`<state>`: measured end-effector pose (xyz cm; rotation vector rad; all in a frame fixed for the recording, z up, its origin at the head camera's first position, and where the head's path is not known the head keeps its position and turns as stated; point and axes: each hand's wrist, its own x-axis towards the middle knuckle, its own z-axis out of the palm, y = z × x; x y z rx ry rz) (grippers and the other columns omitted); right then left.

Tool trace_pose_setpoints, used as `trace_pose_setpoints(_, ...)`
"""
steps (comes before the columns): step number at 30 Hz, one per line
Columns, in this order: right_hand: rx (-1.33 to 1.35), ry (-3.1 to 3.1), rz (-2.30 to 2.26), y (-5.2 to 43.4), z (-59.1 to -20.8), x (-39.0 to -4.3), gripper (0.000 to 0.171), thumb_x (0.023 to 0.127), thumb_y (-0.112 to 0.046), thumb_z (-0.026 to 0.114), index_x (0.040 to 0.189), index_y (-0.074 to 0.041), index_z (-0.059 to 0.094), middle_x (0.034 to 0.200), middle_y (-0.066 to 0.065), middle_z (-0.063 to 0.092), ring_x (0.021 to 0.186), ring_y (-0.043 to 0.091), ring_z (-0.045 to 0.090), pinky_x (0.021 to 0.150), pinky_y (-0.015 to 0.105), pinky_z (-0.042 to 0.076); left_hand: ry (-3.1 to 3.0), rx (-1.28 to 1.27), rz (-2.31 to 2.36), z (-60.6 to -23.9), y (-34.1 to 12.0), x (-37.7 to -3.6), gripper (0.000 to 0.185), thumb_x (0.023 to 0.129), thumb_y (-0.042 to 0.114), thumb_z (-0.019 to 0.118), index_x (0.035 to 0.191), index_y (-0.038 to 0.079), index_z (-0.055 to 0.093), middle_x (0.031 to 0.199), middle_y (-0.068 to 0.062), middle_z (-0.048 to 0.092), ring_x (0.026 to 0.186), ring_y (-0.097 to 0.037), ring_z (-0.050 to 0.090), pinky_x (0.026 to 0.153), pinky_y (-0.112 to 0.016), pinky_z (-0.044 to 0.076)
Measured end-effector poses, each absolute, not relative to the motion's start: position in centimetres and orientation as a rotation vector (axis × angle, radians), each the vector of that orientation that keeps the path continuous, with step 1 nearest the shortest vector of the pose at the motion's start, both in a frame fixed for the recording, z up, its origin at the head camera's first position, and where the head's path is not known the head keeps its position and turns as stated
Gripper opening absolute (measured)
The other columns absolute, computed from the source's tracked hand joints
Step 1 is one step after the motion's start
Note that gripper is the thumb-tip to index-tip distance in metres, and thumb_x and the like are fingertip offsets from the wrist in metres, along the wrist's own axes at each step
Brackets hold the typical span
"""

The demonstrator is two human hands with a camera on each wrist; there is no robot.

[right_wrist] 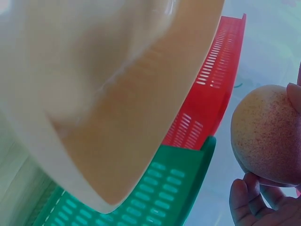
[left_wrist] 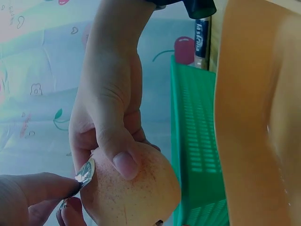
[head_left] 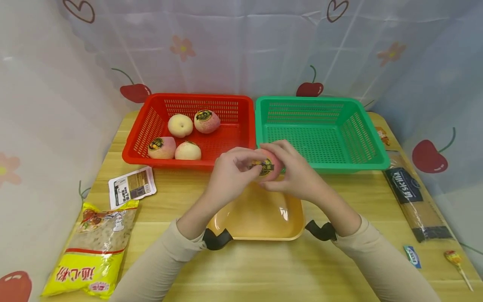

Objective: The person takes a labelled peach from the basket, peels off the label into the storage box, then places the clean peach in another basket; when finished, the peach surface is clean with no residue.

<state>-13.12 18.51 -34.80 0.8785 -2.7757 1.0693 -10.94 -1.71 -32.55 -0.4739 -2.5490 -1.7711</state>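
Note:
A pink peach (head_left: 276, 171) is held up above the near edges of the two baskets, over the back of a yellow tray (head_left: 264, 233). My right hand (head_left: 296, 172) grips it from the right, thumb and fingers spread around it. With thumb and forefinger, my left hand (head_left: 232, 174) pinches the edge of the black-and-gold sticker (head_left: 267, 166) on the peach. In the left wrist view that sticker (left_wrist: 86, 171) stands partly lifted off the skin. The right wrist view shows the peach (right_wrist: 265, 136) from its plain side.
Several peaches lie in the red basket (head_left: 230, 144), some with stickers. Right beside it is the green basket (head_left: 305, 142). A yellow pasta bag (head_left: 94, 247) and a small packet (head_left: 132, 186) lie left; a long pasta pack (head_left: 409, 193), a small wrapper (head_left: 412, 256) and a lollipop (head_left: 454, 258) lie right.

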Motion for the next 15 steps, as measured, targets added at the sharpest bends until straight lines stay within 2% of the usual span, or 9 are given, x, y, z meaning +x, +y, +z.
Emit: trace_pose_setpoints(15, 0.821, -2.799, 1.084, 18.97, -35.07, -13.12, 0.082, 0.074, -0.03, 0.088, 0.146, -0.022, 0.048, 0.132, -0.002, 0.048, 0.111, 0.012, 0.052, 0.087, 0.032, 0.056, -2.465, -0.528, -1.839, -32.83, -1.87, -10.79, 0.011, 0.09, 0.015, 0.073, 0.099, 0.015, 0.08, 0.097, 0.003, 0.071, 0.093, -0.013, 0.064, 0.087, -0.033, 0.057)
